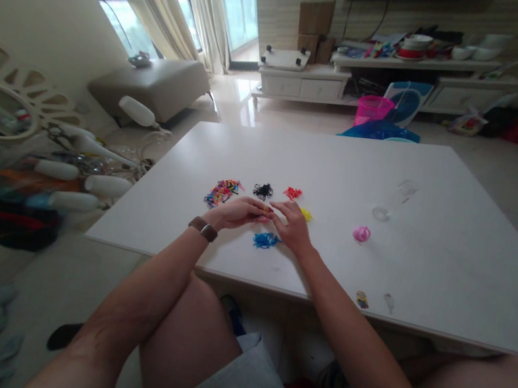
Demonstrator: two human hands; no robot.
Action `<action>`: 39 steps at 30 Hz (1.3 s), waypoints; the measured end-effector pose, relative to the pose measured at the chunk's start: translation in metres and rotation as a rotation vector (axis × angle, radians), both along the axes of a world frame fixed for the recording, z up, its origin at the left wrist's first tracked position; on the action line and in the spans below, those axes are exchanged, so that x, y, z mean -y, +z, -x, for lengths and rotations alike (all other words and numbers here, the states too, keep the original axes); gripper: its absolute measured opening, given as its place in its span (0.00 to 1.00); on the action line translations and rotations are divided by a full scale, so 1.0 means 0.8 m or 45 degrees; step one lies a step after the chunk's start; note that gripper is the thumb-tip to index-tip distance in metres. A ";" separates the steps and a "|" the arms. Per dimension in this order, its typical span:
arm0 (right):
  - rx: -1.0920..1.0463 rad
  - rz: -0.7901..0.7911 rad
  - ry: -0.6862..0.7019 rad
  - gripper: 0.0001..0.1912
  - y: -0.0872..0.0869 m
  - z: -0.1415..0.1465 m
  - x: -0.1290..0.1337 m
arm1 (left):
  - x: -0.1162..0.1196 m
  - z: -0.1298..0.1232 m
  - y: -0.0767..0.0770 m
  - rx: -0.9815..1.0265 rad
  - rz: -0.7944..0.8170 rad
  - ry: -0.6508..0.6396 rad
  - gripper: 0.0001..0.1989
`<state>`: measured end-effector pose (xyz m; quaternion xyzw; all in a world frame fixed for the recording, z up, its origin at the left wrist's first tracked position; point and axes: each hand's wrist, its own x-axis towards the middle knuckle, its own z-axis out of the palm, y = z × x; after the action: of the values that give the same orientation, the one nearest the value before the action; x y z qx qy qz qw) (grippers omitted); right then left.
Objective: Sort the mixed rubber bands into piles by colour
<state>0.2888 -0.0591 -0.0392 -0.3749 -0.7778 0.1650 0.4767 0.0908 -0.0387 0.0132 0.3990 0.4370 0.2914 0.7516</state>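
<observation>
Small rubber bands lie in colour piles on the white table [333,173]: a mixed pile [222,193], a black pile [263,191], a red pile [292,193], a yellow pile [306,215] and a blue pile [265,241]. Over the middle of them, my left hand [240,212], with a brown-strapped watch on the wrist, pinches what looks like a yellow rubber band [266,208] at its fingertips. My right hand [293,228] reaches in from the right, thumb and index finger apart, close to those fingertips. Some pink bands [262,219] show beneath the hands, partly hidden.
Farther right on the table are a pink roll [361,233], a clear ring-shaped item [380,213] and another clear piece [406,191]. A small yellow-and-blue cartoon figure [362,299] and a clear-looking clip [389,302] lie by the front edge. Beyond stands a pink basket [372,110].
</observation>
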 end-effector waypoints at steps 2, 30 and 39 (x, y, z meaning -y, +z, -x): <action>-0.008 0.028 0.070 0.12 -0.001 -0.001 0.000 | 0.001 -0.002 -0.003 -0.006 -0.013 -0.037 0.09; -0.056 0.276 -0.882 0.05 -0.012 -0.048 -0.018 | 0.000 -0.002 0.019 0.217 0.152 0.287 0.19; -0.037 0.030 -0.425 0.05 0.005 -0.027 -0.003 | 0.006 -0.004 0.016 0.160 0.049 0.140 0.16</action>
<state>0.3104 -0.0570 -0.0349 -0.5022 -0.6957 0.0982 0.5042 0.0943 -0.0438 0.0257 0.3409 0.4155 0.3484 0.7679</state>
